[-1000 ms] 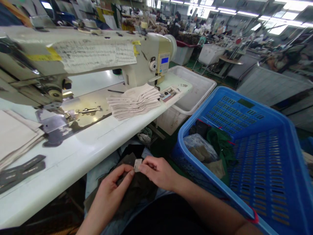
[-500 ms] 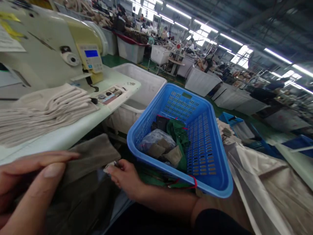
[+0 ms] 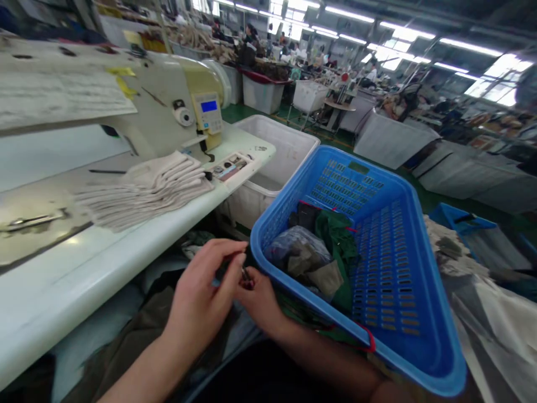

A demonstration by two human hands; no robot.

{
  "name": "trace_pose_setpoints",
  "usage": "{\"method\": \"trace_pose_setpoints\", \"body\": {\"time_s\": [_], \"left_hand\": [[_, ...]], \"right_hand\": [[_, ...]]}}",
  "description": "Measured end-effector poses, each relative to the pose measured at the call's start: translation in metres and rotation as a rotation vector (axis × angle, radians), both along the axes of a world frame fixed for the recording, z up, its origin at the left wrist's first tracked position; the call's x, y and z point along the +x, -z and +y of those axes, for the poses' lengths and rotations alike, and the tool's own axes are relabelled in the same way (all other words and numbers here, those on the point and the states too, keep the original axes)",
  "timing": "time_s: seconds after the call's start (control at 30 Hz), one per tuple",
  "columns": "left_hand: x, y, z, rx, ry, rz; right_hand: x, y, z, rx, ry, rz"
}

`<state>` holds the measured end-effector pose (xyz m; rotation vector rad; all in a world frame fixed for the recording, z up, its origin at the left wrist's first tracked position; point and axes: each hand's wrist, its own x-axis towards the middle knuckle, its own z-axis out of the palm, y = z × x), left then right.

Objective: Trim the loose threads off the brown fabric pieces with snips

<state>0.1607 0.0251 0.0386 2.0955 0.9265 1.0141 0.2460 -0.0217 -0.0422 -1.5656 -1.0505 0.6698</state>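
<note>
My left hand [image 3: 205,291] is closed in a pinch, its thumb and index fingertips together just above my right hand. What it pinches is too small or too hidden to tell. My right hand [image 3: 262,299] is curled around a small dark tool with a metal part [image 3: 245,274], mostly covered by the fingers; its exact kind does not show. Both hands meet beside the near left corner of a blue plastic basket [image 3: 403,358]. Dark brown cloth [image 3: 138,341] lies below my left forearm, across the lap.
A sewing machine [image 3: 163,84] stands on the pale table [image 3: 138,252] at left, with a stack of beige fabric pieces [image 3: 155,190] on it. Green cloth [image 3: 339,240] and a plastic bag [image 3: 297,246] lie in the basket. A white bin [image 3: 289,140] stands behind.
My left hand has moved right to meet my right hand, and the brown-grey fabric strip no longer shows in its fingers. The view has turned left and levelled.
</note>
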Motion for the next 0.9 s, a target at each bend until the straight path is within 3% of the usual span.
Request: {"method": "trace_pose_setpoints", "body": {"time_s": [0.07,0.13,0.27,0.37,0.47,0.57,0.63,0.83,0.9], "left_hand": [[-0.041,0.007,-0.002,-0.187,-0.278,-0.015],[-0.07,0.018,-0.008,-0.454,-0.441,-0.043],[-0.09,0.04,-0.027,-0.905,-0.334,-0.2],[-0.091,0.046,-0.037,-0.992,-0.383,-0.355],[-0.097,0.045,-0.035,-1.0,-0.479,-0.49],[-0.106,0.043,-0.031,-1.004,-0.497,-0.513],[-0.109,0.043,-0.031,-0.983,-0.482,-0.485],[-0.109,0.045,-0.035,-0.993,-0.451,-0.49],[-0.11,0.045,-0.034,-0.997,-0.476,-0.506]], "right_hand": [[0.003,0.009,-0.01,-0.011,-0.038,0.107],[0.001,0.012,-0.013,0.083,-0.039,-0.016],[-0.013,0.009,-0.007,0.431,-0.148,-0.493],[-0.025,0.003,-0.006,0.505,-0.343,-0.633],[-0.033,-0.008,-0.007,0.318,-0.499,-0.413],[-0.039,-0.021,-0.004,0.028,-0.408,0.052],[-0.042,-0.029,0.001,-0.106,-0.347,0.237],[-0.045,-0.026,0.012,-0.301,-0.475,0.459],[-0.043,-0.023,0.012,-0.3,-0.48,0.427]]}}
